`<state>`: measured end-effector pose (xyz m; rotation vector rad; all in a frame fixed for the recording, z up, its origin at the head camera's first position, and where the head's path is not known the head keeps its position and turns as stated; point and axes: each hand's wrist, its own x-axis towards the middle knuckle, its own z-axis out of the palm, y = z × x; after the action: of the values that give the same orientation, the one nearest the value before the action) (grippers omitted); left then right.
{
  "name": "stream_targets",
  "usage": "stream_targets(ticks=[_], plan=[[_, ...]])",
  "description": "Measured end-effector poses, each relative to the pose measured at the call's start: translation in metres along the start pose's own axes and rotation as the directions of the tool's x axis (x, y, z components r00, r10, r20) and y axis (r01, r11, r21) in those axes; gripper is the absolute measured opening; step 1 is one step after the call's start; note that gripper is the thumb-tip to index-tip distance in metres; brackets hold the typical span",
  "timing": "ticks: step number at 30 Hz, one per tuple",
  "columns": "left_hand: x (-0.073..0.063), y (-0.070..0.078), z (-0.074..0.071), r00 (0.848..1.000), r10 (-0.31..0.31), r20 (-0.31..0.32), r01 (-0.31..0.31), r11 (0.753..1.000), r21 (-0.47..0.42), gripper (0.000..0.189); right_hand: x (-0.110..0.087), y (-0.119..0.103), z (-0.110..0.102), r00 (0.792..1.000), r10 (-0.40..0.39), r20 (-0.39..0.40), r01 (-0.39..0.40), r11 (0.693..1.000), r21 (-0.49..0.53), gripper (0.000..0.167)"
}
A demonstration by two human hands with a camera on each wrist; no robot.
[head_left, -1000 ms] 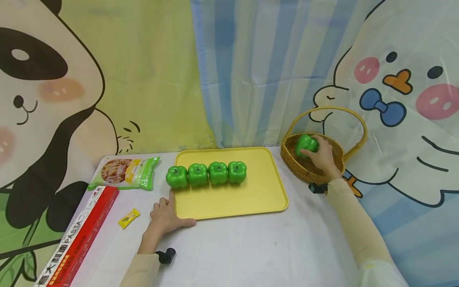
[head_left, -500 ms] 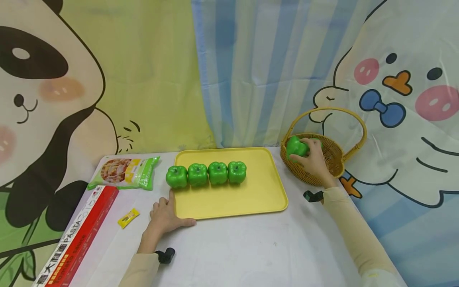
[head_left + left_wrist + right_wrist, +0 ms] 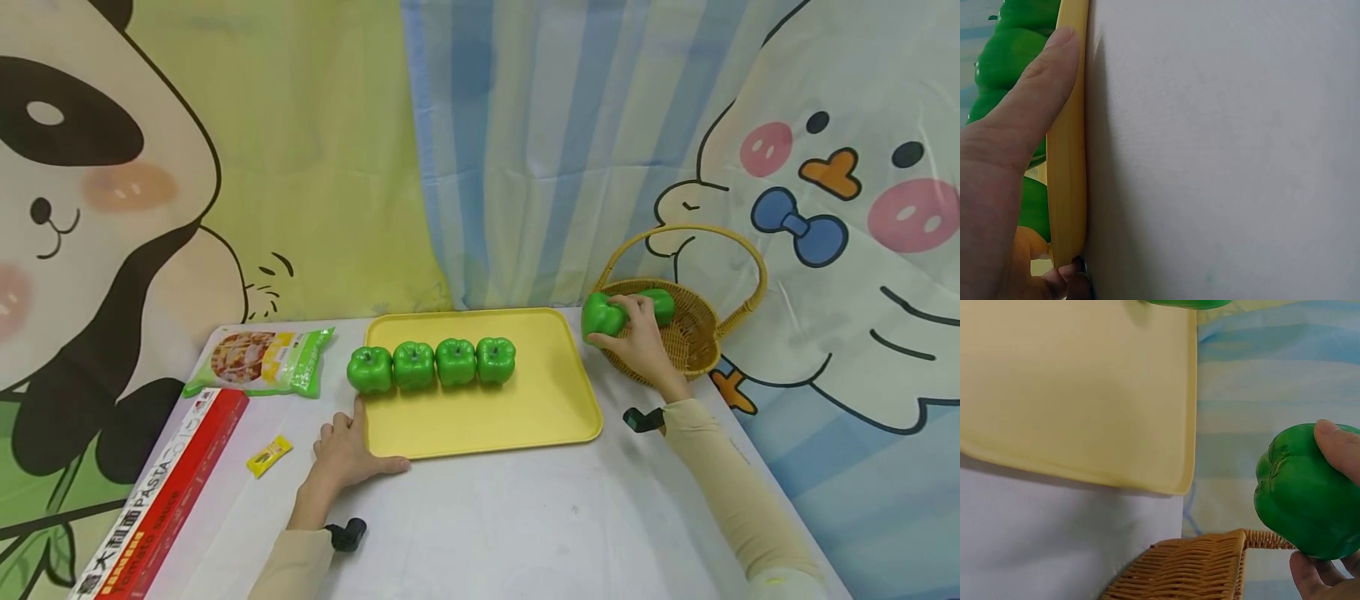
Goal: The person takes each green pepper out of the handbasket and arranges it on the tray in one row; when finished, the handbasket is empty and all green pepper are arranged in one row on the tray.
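My right hand (image 3: 636,337) grips a green bell pepper (image 3: 602,316) over the left rim of a wicker basket (image 3: 693,333). In the right wrist view, the thumb lies on top of that bell pepper (image 3: 1310,494), with fingers beneath it. Another green pepper (image 3: 660,305) lies inside the basket, partly hidden by the hand. My left hand (image 3: 343,454) holds the front left corner of a yellow tray (image 3: 480,425), its thumb along the front edge (image 3: 1067,169). Several green peppers (image 3: 456,361) stand in a row across the tray's left and middle, the leftmost overlapping its left rim.
A green and white food packet (image 3: 262,362) lies at the back left. In front of it are a long red pasta box (image 3: 168,500) and a small yellow sachet (image 3: 269,457). The basket's arched handle (image 3: 678,229) rises above the right hand. Printed curtains (image 3: 517,167) hang behind the table.
My right hand has moved left with its pepper, from inside the basket to over its left rim, uncovering another pepper in the basket. The left hand and tray have not moved.
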<state>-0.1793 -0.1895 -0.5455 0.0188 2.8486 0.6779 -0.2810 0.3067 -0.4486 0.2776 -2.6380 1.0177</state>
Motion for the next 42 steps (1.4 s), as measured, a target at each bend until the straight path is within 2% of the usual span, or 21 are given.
stream_targets(ticks=[7,12,22,26,36,42], plan=[[0.0,-0.001,0.001,1.0,0.002,-0.004,-0.002,1.0,-0.001,0.153,0.0,0.001,0.003,1.0,0.023,0.015,-0.023,1.0,-0.021,0.1],[0.0,-0.001,0.002,1.0,0.002,-0.005,-0.002,1.0,-0.003,0.153,-0.001,0.001,0.006,0.996,0.077,0.046,-0.076,0.997,-0.029,0.107],[0.001,0.001,0.001,1.0,-0.003,-0.004,0.003,1.0,0.001,0.153,-0.008,0.0,0.022,0.996,0.068,0.058,-0.067,0.998,-0.012,0.095],[0.0,0.001,0.001,1.0,-0.004,-0.002,0.004,1.0,-0.002,0.154,-0.009,-0.001,0.03,0.996,0.054,0.067,-0.054,0.999,-0.005,0.095],[0.0,0.001,0.0,1.0,-0.006,-0.003,0.006,1.0,-0.002,0.153,-0.013,-0.008,0.055,0.979,0.083,0.188,-0.091,0.995,0.038,0.096],[0.0,0.001,0.0,1.0,-0.005,-0.002,0.005,1.0,-0.003,0.154,-0.015,-0.01,0.072,0.984,0.045,0.173,-0.05,0.999,0.023,0.092]])
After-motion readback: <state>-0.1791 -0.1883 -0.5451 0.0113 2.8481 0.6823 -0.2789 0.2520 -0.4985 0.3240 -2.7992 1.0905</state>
